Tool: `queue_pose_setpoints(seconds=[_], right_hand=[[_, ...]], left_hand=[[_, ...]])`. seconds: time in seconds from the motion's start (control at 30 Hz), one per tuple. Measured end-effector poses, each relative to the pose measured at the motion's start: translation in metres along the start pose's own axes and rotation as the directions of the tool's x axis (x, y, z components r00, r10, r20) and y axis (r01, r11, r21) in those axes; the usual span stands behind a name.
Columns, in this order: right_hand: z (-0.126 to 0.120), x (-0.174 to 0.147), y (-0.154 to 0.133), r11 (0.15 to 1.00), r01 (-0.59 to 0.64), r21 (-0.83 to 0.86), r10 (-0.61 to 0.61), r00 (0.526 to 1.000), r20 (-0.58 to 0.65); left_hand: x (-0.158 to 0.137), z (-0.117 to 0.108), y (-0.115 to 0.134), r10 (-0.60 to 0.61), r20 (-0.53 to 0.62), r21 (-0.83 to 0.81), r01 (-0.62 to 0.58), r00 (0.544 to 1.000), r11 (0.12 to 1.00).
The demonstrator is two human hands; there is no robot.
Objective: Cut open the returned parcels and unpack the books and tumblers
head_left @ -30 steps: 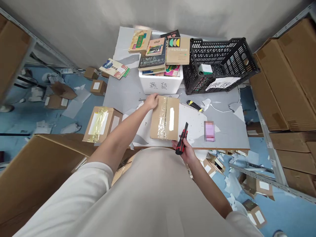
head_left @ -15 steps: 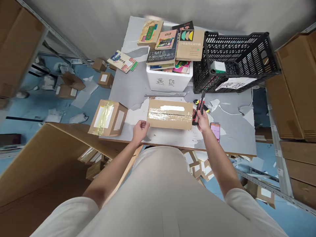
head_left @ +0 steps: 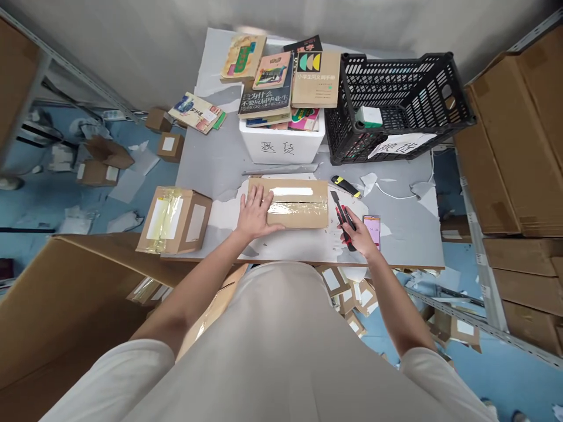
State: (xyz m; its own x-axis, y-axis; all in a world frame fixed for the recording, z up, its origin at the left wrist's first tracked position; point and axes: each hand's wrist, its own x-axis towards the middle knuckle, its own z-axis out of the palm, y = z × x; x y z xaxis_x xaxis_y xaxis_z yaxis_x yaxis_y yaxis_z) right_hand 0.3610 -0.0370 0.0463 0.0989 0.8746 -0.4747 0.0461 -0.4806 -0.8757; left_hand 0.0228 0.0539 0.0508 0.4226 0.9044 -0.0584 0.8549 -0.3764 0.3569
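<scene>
A long cardboard box (head_left: 303, 214) lies flat on the table, with clear tape along its middle and a white label strip. My left hand (head_left: 255, 215) is spread open on the left end of that box. In my right hand (head_left: 357, 234) is a black and red box cutter (head_left: 338, 205), gripped by its handle just off the box's right end and pointing up and to the left. Beyond it lies a second, yellow and black box cutter (head_left: 346, 186). A phone (head_left: 372, 230) with a lit screen rests beside my right hand.
A white foam bin (head_left: 281, 146) piled with books (head_left: 315, 82) stands behind the box. To its right is a black plastic crate (head_left: 396, 105). A taped carton (head_left: 176, 220) sits at the table's left edge, and a large open carton (head_left: 88, 281) stands below it.
My left hand has moved from the box's near left corner onto its top, fingers spread. My right hand has drawn the box cutter nearer to me and tilted its tip leftward.
</scene>
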Motion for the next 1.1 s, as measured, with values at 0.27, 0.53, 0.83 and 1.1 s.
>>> queue_pose_setpoints(seconds=[0.27, 0.53, 0.83, 1.1], right_hand=[[-0.005, -0.006, -0.010, 0.999, -0.046, -0.026, 0.049, 0.992, 0.113], [-0.016, -0.015, -0.022, 0.987, -0.074, -0.143, 0.102, 0.974, 0.202], [-0.030, -0.011, -0.018, 0.978, -0.085, -0.189, 0.129, 0.963, 0.235], [-0.019, -0.038, -0.005, 0.987, -0.133, -0.095, 0.153, 0.957, 0.247]], left_hand=[[-0.009, 0.007, 0.004, -0.029, -0.036, 0.003, 0.029, 0.999, 1.000], [-0.007, 0.008, 0.006, -0.103, -0.005, -0.014, 0.103, 0.995, 0.995], [-0.003, 0.009, 0.003, -0.082, 0.033, -0.012, 0.083, 0.996, 0.997], [-0.003, 0.010, 0.003, -0.075, 0.044, 0.003, 0.075, 0.996, 0.997]])
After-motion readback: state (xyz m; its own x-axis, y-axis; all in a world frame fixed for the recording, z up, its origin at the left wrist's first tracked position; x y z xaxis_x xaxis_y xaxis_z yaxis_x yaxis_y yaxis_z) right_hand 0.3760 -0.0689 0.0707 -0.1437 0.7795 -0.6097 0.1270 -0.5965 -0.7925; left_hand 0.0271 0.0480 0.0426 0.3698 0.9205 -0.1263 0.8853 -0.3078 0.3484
